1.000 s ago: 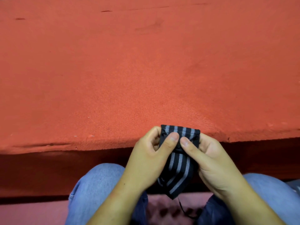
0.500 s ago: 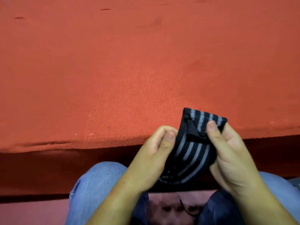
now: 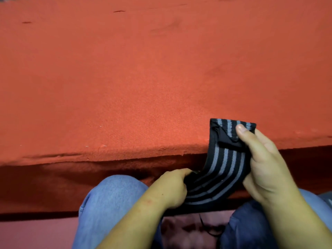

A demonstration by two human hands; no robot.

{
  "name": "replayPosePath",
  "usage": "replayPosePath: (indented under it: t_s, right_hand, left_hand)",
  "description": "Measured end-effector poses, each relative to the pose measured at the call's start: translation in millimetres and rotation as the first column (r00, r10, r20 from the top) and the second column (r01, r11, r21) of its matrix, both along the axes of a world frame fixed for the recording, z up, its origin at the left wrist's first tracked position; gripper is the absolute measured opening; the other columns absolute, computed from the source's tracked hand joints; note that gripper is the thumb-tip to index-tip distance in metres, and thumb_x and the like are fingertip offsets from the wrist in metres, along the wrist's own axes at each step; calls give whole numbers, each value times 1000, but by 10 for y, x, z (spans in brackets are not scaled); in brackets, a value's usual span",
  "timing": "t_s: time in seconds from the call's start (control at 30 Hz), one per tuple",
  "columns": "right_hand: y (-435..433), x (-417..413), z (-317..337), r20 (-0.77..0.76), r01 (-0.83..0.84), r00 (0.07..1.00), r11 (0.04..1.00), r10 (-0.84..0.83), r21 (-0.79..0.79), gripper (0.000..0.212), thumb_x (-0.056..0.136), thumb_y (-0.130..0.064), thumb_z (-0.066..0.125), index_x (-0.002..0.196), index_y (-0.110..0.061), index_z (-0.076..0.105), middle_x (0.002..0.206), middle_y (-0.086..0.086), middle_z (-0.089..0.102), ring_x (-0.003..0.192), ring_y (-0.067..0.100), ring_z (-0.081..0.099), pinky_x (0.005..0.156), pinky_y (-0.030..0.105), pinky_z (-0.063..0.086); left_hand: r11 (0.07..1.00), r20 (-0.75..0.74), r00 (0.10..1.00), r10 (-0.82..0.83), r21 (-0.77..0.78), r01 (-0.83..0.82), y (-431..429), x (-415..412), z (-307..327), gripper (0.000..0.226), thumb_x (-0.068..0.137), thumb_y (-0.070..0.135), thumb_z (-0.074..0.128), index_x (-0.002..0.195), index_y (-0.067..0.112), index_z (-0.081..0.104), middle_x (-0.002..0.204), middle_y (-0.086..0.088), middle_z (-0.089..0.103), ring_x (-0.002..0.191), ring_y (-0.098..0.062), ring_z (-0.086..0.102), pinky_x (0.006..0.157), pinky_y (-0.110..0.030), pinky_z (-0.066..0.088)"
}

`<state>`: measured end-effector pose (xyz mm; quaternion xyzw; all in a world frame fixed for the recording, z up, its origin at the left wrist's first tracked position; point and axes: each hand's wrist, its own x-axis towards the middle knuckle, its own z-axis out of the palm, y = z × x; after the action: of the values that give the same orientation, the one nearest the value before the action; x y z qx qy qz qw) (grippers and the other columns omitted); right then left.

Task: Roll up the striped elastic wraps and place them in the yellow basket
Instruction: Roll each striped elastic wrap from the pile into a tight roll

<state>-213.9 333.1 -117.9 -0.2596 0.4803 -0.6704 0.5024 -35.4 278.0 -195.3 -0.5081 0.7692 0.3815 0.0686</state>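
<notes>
Head view: the wrap (image 3: pixel 224 169), black with grey stripes, hangs in a curve at the near edge of the table (image 3: pixel 143 87), which is covered in red felt. Its upper end overlaps the table top just past that edge. Its lower end dips below the edge, in front of the table's dark side face. The right hand (image 3: pixel 265 169) pinches the upper end, with the thumb (image 3: pixel 242 130) pressed on the front beside a plain black patch (image 3: pixel 228 141); the other fingers are hidden behind the cloth. The left hand (image 3: pixel 172 189), below the table edge, is curled round the lower end; I cannot tell how its fingertips lie. Jeans (image 3: pixel 111 203) show under the table edge, and a thin black cord (image 3: pixel 206 229) lies between the knees. Half a second ago the left thumb sat high on the wrap, close to the right thumb. Now that hand is lower, and more striped length is drawn out between the two hands.
</notes>
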Motion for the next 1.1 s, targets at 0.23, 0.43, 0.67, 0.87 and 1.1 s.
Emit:
replayPosePath:
  t_s: [0.23,0.43,0.67,0.87,1.1]
  right_hand:
    - [170,-311,44,-130,-87,983,951,130,295,26,100,-18,60,79,-16,75,75,6,72,65,15,69,63,31,51]
    - [244,-394,-33,-134,-73,981,902,143,425,20,97,-18,62,87,-9,77,82,14,74,66,21,69,67,31,52]
    - [271,-436,-114,-201,-85,955,848,219,522,20,85,-25,69,89,-6,75,81,17,70,72,29,65,76,42,48]
    - [248,-466,-171,-282,-122,895,798,346,590,33,82,-31,68,87,1,74,80,15,74,71,29,68,74,43,51]
    - [221,-399,-153,-342,-91,870,798,355,596,16,82,-30,68,73,-17,66,67,6,60,65,24,56,67,39,43]
  left_hand:
    - [997,185,981,-65,-28,71,46,-30,-162,50,99,37,52,149,43,46,148,0,58,137,-26,52,113,-44,43]
    - [996,245,966,-85,-6,89,28,-194,-323,51,101,39,52,151,39,45,152,-3,53,140,-28,48,114,-46,42]
    - [996,228,971,76,23,-83,130,-391,-683,35,103,38,50,135,30,62,138,-6,65,129,-31,59,107,-43,48]
    - [993,186,979,86,69,-101,145,-394,-919,34,105,39,44,127,25,66,132,-11,68,125,-34,61,107,-43,48]
    - [963,221,964,-150,255,91,382,-430,-918,40,109,37,45,136,14,63,140,-13,63,130,-34,58,109,-35,45]
